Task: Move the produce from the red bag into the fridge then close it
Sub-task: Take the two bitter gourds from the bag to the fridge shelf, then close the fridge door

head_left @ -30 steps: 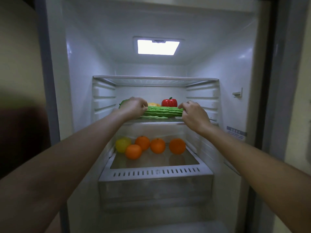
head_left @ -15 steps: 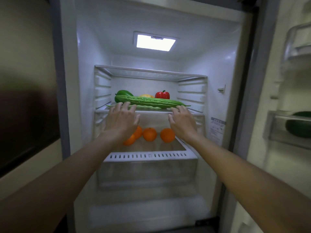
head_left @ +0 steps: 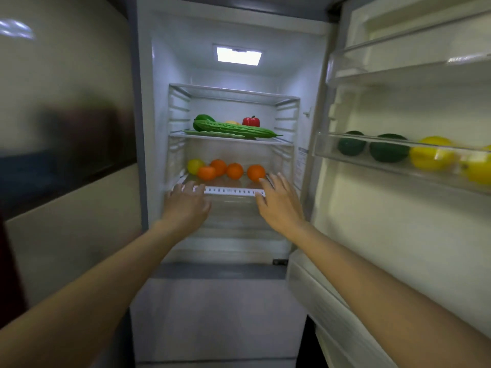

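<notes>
The fridge (head_left: 159, 75) stands open with its light on. A long green bitter gourd (head_left: 236, 129) lies across the middle shelf (head_left: 281, 141), in front of a red pepper (head_left: 251, 121) and a green vegetable (head_left: 203, 118). Below, several oranges (head_left: 234, 171) and a yellow fruit (head_left: 194, 166) sit on the drawer lid (head_left: 233, 191). My left hand (head_left: 186, 203) and my right hand (head_left: 279, 201) hover in front of the drawer edge, fingers spread and empty. No red bag shows in this view.
The open fridge door (head_left: 398, 235) swings out on the right; its rack (head_left: 398, 166) carries two dark green fruits (head_left: 389, 151) and yellow lemons (head_left: 431, 153). A cream wall panel (head_left: 66, 221) is on the left, and a lower freezer front (head_left: 218, 320) sits beneath.
Both hands let go of the bitter gourd, which now lies on the middle shelf, and drew back and down to the drawer level. The view pulled away, showing the door.
</notes>
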### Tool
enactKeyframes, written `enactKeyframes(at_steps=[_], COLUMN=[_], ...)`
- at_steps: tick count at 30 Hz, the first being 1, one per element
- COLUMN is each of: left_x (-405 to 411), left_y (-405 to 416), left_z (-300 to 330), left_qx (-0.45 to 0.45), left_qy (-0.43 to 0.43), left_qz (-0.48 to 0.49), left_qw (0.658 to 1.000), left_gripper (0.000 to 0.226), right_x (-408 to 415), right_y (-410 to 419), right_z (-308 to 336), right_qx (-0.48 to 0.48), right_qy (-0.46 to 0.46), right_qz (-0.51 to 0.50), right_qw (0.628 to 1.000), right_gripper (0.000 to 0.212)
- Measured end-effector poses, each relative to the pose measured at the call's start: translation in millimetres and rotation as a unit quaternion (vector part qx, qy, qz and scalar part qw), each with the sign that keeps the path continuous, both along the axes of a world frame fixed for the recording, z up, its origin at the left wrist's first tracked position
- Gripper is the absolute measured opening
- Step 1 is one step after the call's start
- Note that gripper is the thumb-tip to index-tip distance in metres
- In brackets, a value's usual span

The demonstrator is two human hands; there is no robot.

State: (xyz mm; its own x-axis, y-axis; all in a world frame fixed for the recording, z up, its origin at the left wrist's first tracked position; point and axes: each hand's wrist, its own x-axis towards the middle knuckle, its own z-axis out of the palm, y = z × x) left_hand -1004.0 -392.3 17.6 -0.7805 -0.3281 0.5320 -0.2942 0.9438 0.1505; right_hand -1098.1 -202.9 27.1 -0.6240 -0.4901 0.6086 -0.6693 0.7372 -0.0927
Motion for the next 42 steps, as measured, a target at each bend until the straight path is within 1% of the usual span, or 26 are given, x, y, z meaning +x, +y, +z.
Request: enactKeyframes(at_steps=[5, 7, 9, 14, 17, 21, 27, 30, 34, 39, 42], left_x=[50, 67, 83, 132, 165, 200, 225, 225, 217, 205, 196], left_y=[37, 51, 62, 88, 108, 144, 219, 255, 297, 341, 358], left_z=[-6, -11, -17, -35, -48, -55, -45, -42, -36, -38, -39], left_qx=[-0.005, 0.000, -0.004, -0.027, -0.027, -0.005, -0.008, -0.017, -0.025, -0.044, -0.050], left_qy=[-0.027, -0.031, -0.032, -0.047, -0.051, -0.070, -0.054, -0.044, -0.034, -0.030, -0.033], left_qz=[-0.006, -0.019, -0.035, -0.047, -0.059, -0.095, -0.163, -0.198, -0.219, -0.234, -0.226], left_qw=[1.000, 0.999, 0.999, 0.997, 0.997, 0.993, 0.985, 0.979, 0.975, 0.971, 0.972], left_gripper=[0.041, 0.045, 0.044, 0.051, 0.051, 0.050, 0.047, 0.049, 0.049, 0.049, 0.049], right_x=[49, 66, 85, 147, 189, 238, 289, 302, 300, 278, 259], right_y=[42, 60, 78, 128, 160, 204, 283, 326, 381, 436, 456], right_z=[-11, -18, -23, -39, -51, -63, -67, -62, -64, -77, -74], right_qx=[0.007, 0.007, 0.011, 0.014, 0.017, 0.017, 0.002, -0.005, -0.008, 0.006, 0.000], right_qy=[0.007, 0.009, 0.015, -0.016, -0.026, -0.018, 0.008, 0.015, -0.023, -0.064, -0.087], right_qz=[-0.008, -0.022, -0.033, -0.085, -0.114, -0.148, -0.220, -0.264, -0.306, -0.354, -0.353], right_qw=[1.000, 1.000, 0.999, 0.996, 0.993, 0.989, 0.975, 0.964, 0.952, 0.933, 0.931], right_gripper=[0.046, 0.047, 0.048, 0.047, 0.047, 0.047, 0.050, 0.056, 0.067, 0.082, 0.090])
